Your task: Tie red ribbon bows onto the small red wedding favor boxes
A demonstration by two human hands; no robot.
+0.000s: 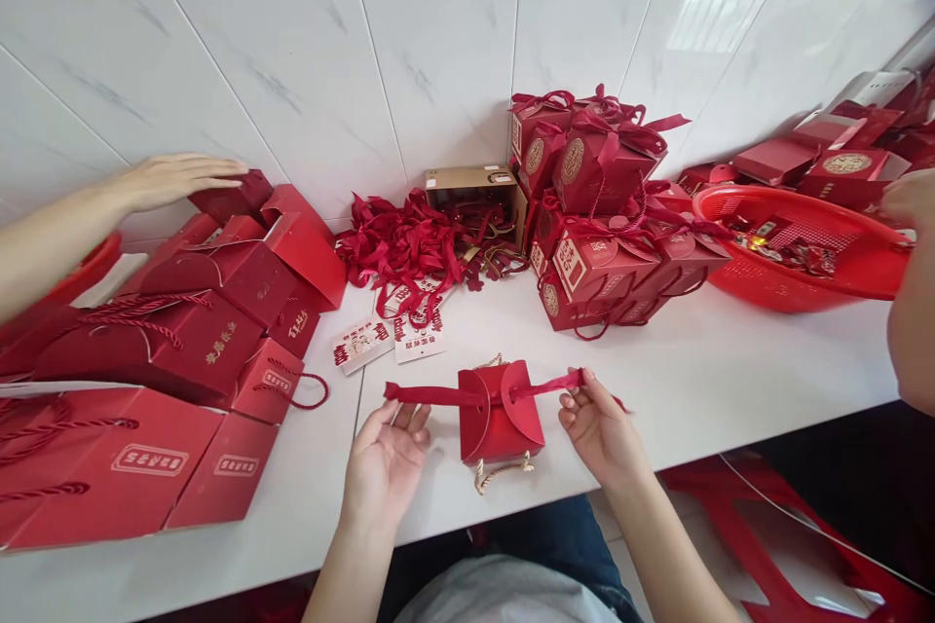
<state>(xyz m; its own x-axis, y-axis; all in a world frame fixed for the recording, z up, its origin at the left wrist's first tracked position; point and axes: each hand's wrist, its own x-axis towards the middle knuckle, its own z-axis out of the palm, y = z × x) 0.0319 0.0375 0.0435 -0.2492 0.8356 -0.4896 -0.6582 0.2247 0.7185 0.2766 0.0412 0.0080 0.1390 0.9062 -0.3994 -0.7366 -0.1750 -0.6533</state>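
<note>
Box (501,448) is set on the table (438,501) between both hands, its curved card flaps (526,404) threaded with satin ribbon (438,396). One end is pinched by the left hand (387,472) at nine o'clock, the other by the right hand (605,433) at three. Tying seems in hand; an even pull is probably called for. Twisted cord (504,477) is fixed at six. Crumpled strips (398,248) are heaped at eleven; bow-topped cartons (606,263) are stacked at one.
</note>
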